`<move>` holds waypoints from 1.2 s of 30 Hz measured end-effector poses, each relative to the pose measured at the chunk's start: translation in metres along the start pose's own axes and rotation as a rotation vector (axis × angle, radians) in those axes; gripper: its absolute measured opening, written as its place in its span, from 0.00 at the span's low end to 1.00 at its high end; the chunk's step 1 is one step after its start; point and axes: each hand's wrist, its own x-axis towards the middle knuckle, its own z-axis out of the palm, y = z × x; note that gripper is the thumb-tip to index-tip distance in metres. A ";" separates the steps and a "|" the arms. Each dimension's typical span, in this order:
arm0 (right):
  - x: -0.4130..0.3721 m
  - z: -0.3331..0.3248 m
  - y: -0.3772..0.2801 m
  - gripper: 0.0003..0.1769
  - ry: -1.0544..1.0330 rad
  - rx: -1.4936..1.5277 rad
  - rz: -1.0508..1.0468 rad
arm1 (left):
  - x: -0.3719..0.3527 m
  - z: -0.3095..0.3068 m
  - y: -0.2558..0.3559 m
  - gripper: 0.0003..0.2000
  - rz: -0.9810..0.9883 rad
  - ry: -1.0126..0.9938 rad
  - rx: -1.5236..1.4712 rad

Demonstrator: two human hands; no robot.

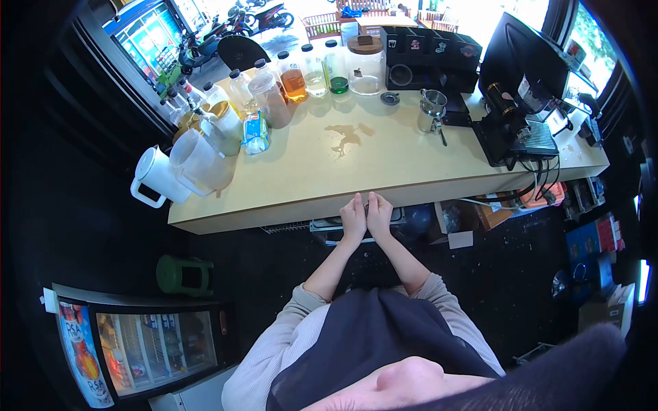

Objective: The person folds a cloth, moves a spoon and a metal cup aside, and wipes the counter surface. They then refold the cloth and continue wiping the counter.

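Observation:
My left hand (pixel 353 219) and my right hand (pixel 379 217) are side by side in front of the counter's front edge (pixel 308 205), nearly touching. The fingers of both are curled inward, with the thumbs toward the counter. Whatever they hold, if anything, is hidden. On the counter beyond them lies a wet spill (pixel 346 137). A metal cup on a grinder-like stand (pixel 432 103) is to its right, and a blue pack of wipes (pixel 256 133) is to its left.
Bottles (pixel 293 81), a lidded glass jar (pixel 366 68), a clear pitcher (pixel 199 164) and a white jug (pixel 154 175) line the counter's back and left. Right are a black machine (pixel 514 130) and a monitor (pixel 521 55). A green stool (pixel 184 275) and a fridge (pixel 157 346) stand lower left.

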 end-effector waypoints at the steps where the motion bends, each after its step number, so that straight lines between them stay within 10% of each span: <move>1: 0.000 -0.002 -0.002 0.25 0.001 -0.001 0.001 | -0.001 0.000 0.000 0.29 -0.006 0.005 -0.010; 17: 0.020 -0.050 0.019 0.13 -0.460 0.736 0.759 | 0.019 -0.039 -0.041 0.19 -0.156 -0.101 -0.471; 23: 0.017 -0.039 0.011 0.15 -0.388 0.253 0.439 | 0.004 -0.030 -0.058 0.23 -0.395 -0.060 -0.256; 27: -0.005 -0.026 -0.008 0.20 -0.502 -0.076 0.067 | -0.004 -0.027 -0.033 0.32 -0.749 -0.327 -0.654; 31: -0.011 -0.031 -0.006 0.22 -0.632 0.101 0.273 | 0.006 -0.033 -0.028 0.29 -0.815 -0.347 -0.589; 36: 0.001 -0.058 -0.044 0.27 -0.211 -0.194 -0.239 | 0.009 -0.042 -0.001 0.31 -0.806 -0.414 -0.877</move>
